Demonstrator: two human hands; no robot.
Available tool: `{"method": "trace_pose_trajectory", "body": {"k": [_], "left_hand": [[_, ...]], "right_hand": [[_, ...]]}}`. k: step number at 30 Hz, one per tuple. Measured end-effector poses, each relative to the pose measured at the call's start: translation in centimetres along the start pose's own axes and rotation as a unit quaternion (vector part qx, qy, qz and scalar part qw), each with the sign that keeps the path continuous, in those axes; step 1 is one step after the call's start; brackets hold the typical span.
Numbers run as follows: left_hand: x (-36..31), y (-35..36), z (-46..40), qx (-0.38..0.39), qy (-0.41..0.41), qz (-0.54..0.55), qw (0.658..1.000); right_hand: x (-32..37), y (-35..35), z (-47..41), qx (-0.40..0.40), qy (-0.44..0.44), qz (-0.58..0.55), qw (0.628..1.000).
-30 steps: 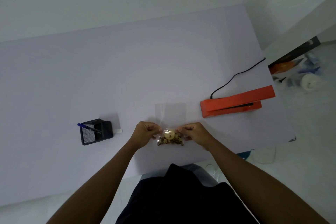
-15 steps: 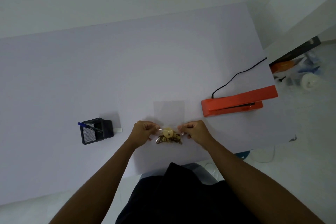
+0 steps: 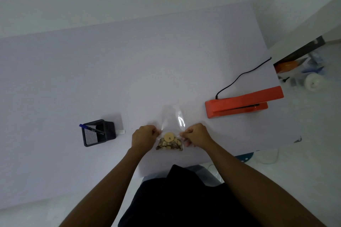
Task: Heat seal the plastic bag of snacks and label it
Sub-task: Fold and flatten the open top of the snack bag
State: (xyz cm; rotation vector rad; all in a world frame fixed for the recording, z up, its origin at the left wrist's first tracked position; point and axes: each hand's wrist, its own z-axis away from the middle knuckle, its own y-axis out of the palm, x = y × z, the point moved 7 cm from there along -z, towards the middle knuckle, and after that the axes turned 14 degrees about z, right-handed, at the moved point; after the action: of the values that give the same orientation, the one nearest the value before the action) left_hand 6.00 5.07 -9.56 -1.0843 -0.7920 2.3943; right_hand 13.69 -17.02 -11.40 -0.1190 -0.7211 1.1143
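Note:
A clear plastic bag [image 3: 171,121] lies near the table's front edge, with brown and yellow snacks [image 3: 169,143] gathered at its near end. My left hand [image 3: 144,137] pinches the bag's left side and my right hand [image 3: 196,135] pinches its right side, just above the snacks. The empty far part of the bag bulges upward and catches the light. An orange heat sealer [image 3: 243,102] sits to the right of the bag, its jaw slightly apart. A small white label [image 3: 121,131] lies beside the pen holder.
A black mesh pen holder [image 3: 98,132] with a blue pen [image 3: 90,128] stands at the left. The sealer's black cable [image 3: 241,76] runs off the table's right edge. Clutter lies on the floor at the right. The white table [image 3: 129,72] stretches far back.
The far, empty part of the bag has lifted off the table and puffed up. Both hands kept their grip on the bag's sides and barely shifted.

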Motion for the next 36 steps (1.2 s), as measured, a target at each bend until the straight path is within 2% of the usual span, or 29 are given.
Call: {"method": "trace_pose_trajectory", "body": {"k": [9, 15, 20, 23, 26, 29, 34, 36], "left_hand": [[-1.0, 0.7, -0.5, 0.038, -0.002, -0.066, 0.997], [-0.8, 0.5, -0.6, 0.040, -0.039, -0.040, 0.998], [-2.8, 0.7, 0.2, -0.015, 0.031, -0.047, 0.998], [-4.1, 1.7, 0.9, -0.012, 0.082, -0.055, 0.995], [-5.5, 3.9, 2.1, 0.033, 0.148, -0.139, 0.979], [-5.9, 5.2, 3.5, 0.048, 0.143, -0.147, 0.978], [-6.7, 6.1, 4.5, 0.046, 0.130, -0.185, 0.973], [-6.8, 6.2, 4.5, 0.053, 0.119, -0.198, 0.972]], "right_hand": [[1.0, 0.1, -0.8, 0.046, 0.063, 0.074, 0.994], [-0.3, -0.1, -0.7, 0.071, 0.113, 0.073, 0.988], [-0.4, 0.0, -0.7, 0.073, 0.118, 0.071, 0.988], [-0.5, 0.0, -0.8, 0.068, 0.116, 0.073, 0.988], [-0.5, 0.0, -0.9, 0.057, 0.107, 0.063, 0.991], [-0.8, -0.1, -0.8, 0.045, 0.086, 0.020, 0.995], [-0.5, -1.1, -0.4, -0.054, 0.030, -0.199, 0.978], [0.5, -1.0, -0.5, -0.053, 0.000, -0.252, 0.966]]}}
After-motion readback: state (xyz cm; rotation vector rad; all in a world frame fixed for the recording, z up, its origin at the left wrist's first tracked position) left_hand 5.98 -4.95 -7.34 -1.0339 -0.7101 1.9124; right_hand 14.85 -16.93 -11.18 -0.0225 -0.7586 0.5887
